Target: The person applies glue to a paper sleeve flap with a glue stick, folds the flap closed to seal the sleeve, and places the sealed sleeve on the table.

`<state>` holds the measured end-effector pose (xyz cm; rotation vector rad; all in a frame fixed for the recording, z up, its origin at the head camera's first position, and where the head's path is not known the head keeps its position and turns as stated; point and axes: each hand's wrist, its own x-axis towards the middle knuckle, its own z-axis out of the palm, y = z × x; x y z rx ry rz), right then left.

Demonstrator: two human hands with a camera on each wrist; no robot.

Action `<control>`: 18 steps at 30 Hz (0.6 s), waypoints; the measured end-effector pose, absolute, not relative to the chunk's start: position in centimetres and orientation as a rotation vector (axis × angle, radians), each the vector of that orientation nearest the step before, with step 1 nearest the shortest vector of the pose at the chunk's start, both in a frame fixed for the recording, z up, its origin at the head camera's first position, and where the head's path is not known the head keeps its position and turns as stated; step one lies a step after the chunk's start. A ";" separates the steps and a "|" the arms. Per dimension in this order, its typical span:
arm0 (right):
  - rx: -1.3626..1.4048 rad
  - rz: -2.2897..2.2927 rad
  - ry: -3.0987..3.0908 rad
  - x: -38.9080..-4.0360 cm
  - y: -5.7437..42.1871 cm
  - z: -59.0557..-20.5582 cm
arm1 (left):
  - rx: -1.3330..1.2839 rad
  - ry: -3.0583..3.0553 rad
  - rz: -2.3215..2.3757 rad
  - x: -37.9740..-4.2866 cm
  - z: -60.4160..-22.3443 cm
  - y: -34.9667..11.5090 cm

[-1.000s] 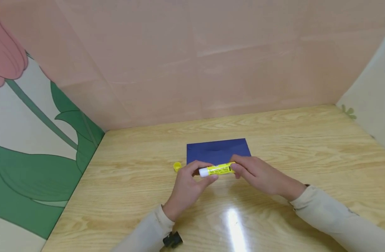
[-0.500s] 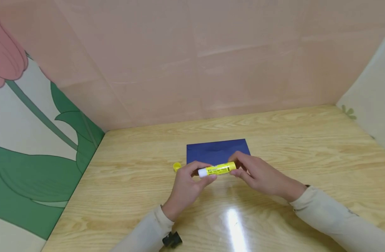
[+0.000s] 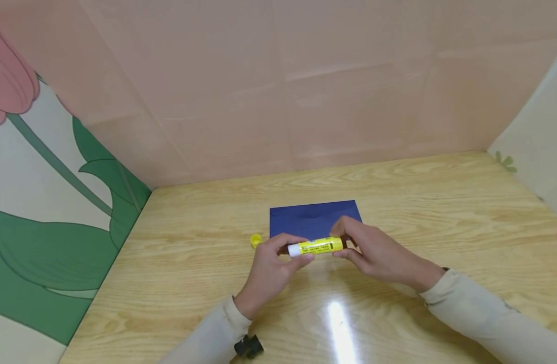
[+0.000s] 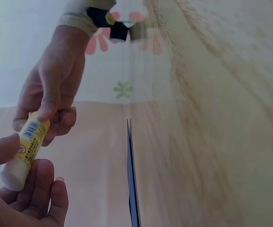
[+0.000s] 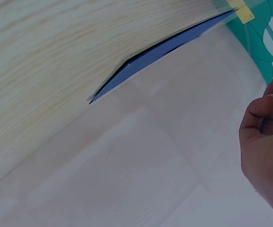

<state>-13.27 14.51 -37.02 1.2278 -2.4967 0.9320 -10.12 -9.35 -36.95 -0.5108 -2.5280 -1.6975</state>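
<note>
A yellow glue stick (image 3: pixel 321 246) with a white end is held level above the wood-grain table, label showing. My left hand (image 3: pixel 271 268) pinches it near the white end between thumb and fingers. At the yellow end, my right hand (image 3: pixel 378 253) has its thumb and bent fingers on the tube; the left wrist view shows that thumb on the glue stick (image 4: pixel 27 146). Behind both hands lies a dark blue envelope (image 3: pixel 312 217), its near edge partly hidden by them. A small yellow cap (image 3: pixel 256 240) rests on the table left of the envelope.
The table (image 3: pixel 191 283) meets a pinkish wall covering (image 3: pixel 278 101) at the back. A panel with a painted flower (image 3: pixel 46 227) borders the left, and a pale panel (image 3: pixel 542 136) borders the right. A black device (image 3: pixel 249 347) is at the left wrist.
The fingers of my right hand have shifted and spread round the yellow end, baring more of the tube. My left hand, the envelope and the cap stay in place.
</note>
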 end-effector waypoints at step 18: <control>1.186 0.938 -2.532 -13.3 14.7 -37.2 | -0.491 -2.574 -1.675 -10.3 -37.2 -9.4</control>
